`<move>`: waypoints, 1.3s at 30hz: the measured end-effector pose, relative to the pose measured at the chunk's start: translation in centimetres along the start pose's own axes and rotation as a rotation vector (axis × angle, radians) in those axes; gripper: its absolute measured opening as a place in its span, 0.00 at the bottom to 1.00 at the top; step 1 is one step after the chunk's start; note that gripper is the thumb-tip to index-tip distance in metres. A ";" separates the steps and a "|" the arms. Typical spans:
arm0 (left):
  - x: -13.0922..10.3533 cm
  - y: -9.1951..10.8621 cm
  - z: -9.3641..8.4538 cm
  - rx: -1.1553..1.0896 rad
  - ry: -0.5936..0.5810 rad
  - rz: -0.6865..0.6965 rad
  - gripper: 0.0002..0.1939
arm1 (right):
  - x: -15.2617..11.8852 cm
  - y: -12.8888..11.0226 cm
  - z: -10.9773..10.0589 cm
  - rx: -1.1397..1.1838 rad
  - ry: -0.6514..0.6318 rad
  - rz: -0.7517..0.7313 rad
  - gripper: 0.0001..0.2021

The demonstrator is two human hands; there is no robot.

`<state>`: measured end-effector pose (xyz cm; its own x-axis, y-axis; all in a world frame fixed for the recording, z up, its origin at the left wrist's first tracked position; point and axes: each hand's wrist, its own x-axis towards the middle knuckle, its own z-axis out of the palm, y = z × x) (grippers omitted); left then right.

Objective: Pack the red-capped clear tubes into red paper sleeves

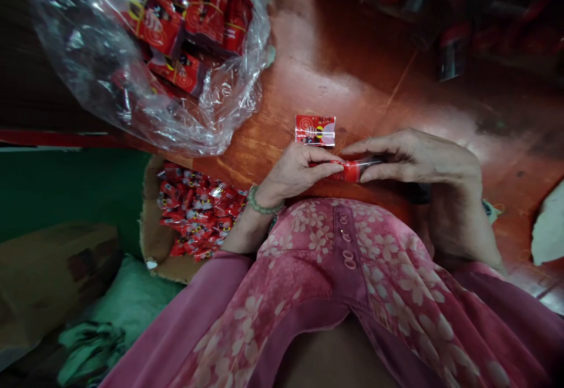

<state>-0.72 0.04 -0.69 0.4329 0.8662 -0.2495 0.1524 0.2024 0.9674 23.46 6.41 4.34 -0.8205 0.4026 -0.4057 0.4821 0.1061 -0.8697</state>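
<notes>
Close in front of my body, both hands hold a small red tube-shaped item (351, 171) with a clear, dark-looking right end. My left hand (297, 169) has its thumb and fingers closed on the red left part and covers much of it. From the other side, my right hand (408, 156) grips the clear end between thumb and fingers. Just beyond my left fingertips, a flat red printed packet or label (315, 130) lies on the reddish-brown tabletop (282, 91).
A clear plastic bag (211, 135) at the upper left holds banded bundles of red printed pieces (161, 23). Below the table edge, a cardboard box (152, 217) contains many small red wrapped items (198, 208). A red-topped clear container (452, 59) stands at the dim far right.
</notes>
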 end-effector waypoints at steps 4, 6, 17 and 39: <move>0.0 -0.1 0.0 -0.046 -0.028 -0.038 0.09 | 0.5 0.0 0.0 0.009 -0.041 0.001 0.27; 0.0 -0.1 0.0 -0.060 -0.028 -0.042 0.08 | 0.7 0.0 0.0 0.027 -0.045 0.000 0.26; 0.4 0.1 -0.4 -0.205 -0.009 -0.117 0.13 | 0.4 0.6 1.4 0.152 0.165 0.037 0.21; 1.8 0.5 4.3 -0.823 0.465 -0.171 0.26 | 5.6 -0.1 8.5 0.626 0.947 0.027 0.22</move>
<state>3.95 -0.27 -0.83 0.0402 0.8539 -0.5189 -0.5673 0.4470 0.6916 16.20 0.91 -0.23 -0.1214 0.9518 -0.2816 0.0394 -0.2788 -0.9595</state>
